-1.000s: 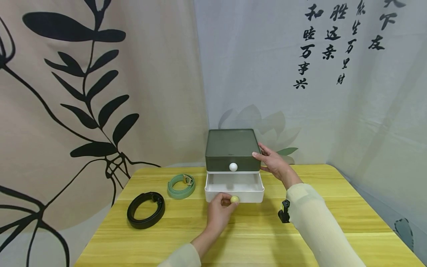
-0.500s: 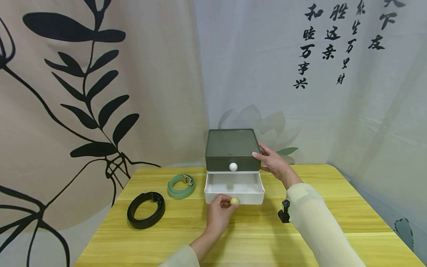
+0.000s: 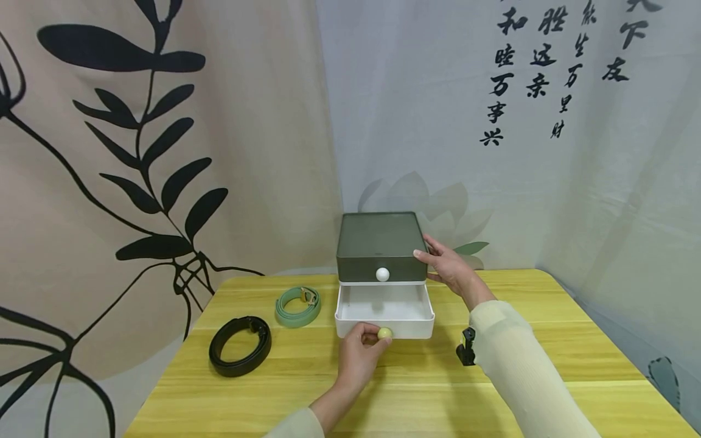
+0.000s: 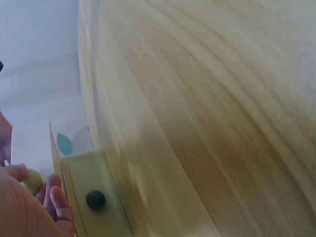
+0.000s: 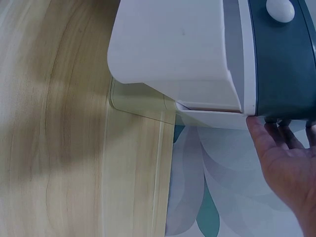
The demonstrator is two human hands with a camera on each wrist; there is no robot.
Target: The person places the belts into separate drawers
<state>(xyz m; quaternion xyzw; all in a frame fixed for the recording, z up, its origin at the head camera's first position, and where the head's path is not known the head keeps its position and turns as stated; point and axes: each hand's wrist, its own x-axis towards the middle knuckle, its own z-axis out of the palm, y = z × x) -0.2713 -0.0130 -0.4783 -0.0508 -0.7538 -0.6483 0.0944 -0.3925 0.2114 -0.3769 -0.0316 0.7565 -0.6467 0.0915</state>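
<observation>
A small drawer box (image 3: 383,234) with a dark green top stands at the back of the table. Its white drawer (image 3: 412,329) is pulled out, and no contents show inside. My left hand (image 3: 355,360) pinches that drawer's pale yellow knob (image 3: 385,333) between thumb and fingers. Against the box's right side rests my right hand (image 3: 452,269), fingers extended and thumb at the front corner. A white knob (image 3: 383,274) marks the closed green drawer above. Below the white one, the left wrist view shows a pale yellow drawer (image 4: 93,173) with a dark knob (image 4: 96,199).
Left of the box lies a coiled light green belt (image 3: 297,320) with a gold buckle. Nearer and further left is a coiled black belt (image 3: 240,365). Behind the wooden table (image 3: 547,340) hangs a printed curtain (image 3: 263,152).
The white drawer has slid slightly further out toward me, with my left hand on its knob. My right hand keeps its place on the box.
</observation>
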